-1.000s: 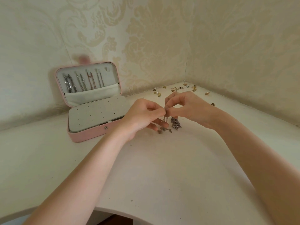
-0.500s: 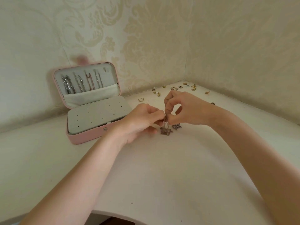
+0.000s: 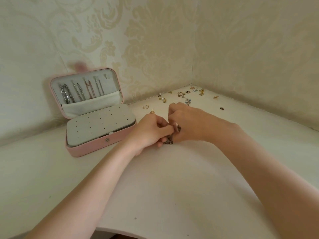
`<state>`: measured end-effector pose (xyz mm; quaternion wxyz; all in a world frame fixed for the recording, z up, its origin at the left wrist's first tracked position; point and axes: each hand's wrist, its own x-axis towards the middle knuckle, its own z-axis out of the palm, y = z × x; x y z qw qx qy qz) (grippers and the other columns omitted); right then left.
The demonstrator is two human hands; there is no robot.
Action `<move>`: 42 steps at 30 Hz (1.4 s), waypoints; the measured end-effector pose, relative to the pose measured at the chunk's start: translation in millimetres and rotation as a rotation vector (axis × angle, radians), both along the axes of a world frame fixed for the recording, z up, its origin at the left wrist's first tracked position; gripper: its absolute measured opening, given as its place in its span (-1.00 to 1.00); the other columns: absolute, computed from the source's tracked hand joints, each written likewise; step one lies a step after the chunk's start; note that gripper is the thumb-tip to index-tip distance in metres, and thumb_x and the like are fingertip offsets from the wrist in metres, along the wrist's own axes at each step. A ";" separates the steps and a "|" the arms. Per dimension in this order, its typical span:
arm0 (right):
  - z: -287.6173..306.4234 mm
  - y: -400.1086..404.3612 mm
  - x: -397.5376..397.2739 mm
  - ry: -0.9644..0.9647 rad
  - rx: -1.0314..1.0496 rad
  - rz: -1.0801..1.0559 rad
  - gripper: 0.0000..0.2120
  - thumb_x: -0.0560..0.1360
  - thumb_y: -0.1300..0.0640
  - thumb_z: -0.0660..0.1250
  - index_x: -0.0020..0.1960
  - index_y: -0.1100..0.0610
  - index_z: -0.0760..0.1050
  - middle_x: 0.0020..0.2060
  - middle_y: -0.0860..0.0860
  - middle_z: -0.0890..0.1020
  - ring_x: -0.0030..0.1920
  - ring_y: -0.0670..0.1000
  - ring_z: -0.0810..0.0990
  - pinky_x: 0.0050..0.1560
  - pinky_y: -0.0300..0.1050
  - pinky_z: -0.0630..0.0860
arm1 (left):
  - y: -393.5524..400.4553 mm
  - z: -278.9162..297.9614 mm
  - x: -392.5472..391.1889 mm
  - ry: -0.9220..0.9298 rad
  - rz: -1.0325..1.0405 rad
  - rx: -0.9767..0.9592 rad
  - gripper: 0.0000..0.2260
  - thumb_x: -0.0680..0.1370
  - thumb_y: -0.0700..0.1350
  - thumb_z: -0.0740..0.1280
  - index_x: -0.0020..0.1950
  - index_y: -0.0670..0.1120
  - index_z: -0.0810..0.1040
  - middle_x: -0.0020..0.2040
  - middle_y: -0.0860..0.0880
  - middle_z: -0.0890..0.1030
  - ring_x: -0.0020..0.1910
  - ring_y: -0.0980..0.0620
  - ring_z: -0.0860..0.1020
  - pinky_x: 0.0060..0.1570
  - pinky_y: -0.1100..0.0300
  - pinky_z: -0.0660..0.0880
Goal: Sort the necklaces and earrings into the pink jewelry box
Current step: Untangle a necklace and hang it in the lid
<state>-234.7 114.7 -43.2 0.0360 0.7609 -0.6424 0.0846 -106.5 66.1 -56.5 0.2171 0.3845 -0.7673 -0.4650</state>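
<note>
Left hand: the left hand (image 3: pixel 150 133) lies low over the white table (image 3: pixel 164 187), wrist near the surface, back of the hand facing up and to the left. The fingers are curled inward and the fingertips meet the right hand at the middle.
Left grip: closed to a pinch on the dark necklace (image 3: pixel 168 140); the thumb and the first finger press together on the chain.
Right hand: the right hand (image 3: pixel 188 125) comes from the right side, forearm stretched across the table, knuckles raised and fingers bent down toward the left hand.
Right grip: the fingers are curled tightly and seem to hold the same necklace near its upper part, but the contact is partly hidden behind the left fingers, so I am not fully sure.
Necklace: a small bunch of dark metal chain, between the two hands, its lower end touching the table just below the fingertips.
Pink jewelry box (image 3: pixel 96 145): open, at the left of the hands and close to the left wrist, not touching it. The lid (image 3: pixel 86 90) stands up against the wall.
Lid content: several hanging chains (image 3: pixel 81 91), silver and one rose coloured, side by side above a white pocket.
Box base: a grey panel (image 3: pixel 101 125) with rows of small holes, lying flat.
Earrings: loose earrings (image 3: pixel 183 95) are scattered in the far corner of the table, behind the right hand; two more gold pieces (image 3: pixel 146 106) lie between the box and the hands.
Walls: cream wallpaper (image 3: pixel 155 40) with a pale ornament pattern.
</note>
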 end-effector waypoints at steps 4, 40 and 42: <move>1.2 -1.3 -9.7 -0.327 -0.024 0.000 -0.87 0.36 0.16 0.39 -0.27 0.02 0.44 -0.10 -0.05 0.44 -0.07 -0.06 0.43 -0.14 -0.24 0.36 | -0.5 4.4 1.2 0.209 0.044 0.140 -0.82 0.48 -0.36 0.24 -0.28 -0.16 0.45 -0.46 -0.08 0.48 -0.63 0.16 0.34 -0.61 0.37 0.27; 0.8 0.6 -18.5 -1.356 0.135 -0.062 -0.85 0.47 0.31 0.25 -0.25 0.16 0.44 -0.49 -0.02 0.44 -0.43 -0.07 0.35 -0.35 -0.24 0.32 | -4.7 13.0 9.5 0.291 -0.080 -0.027 -0.86 0.59 -0.20 0.20 -0.16 -0.15 0.46 -0.39 0.01 0.56 -0.57 0.11 0.44 -0.61 0.32 0.32; 2.0 1.8 -20.7 -1.348 0.134 -0.021 -0.89 0.47 0.31 0.28 -0.23 0.19 0.48 -0.45 -0.02 0.45 -0.41 -0.09 0.38 -0.31 -0.24 0.35 | -6.3 12.3 9.9 0.308 -0.062 -0.082 -0.87 0.60 -0.20 0.18 -0.15 -0.14 0.42 -0.42 0.03 0.55 -0.55 0.10 0.46 -0.60 0.31 0.33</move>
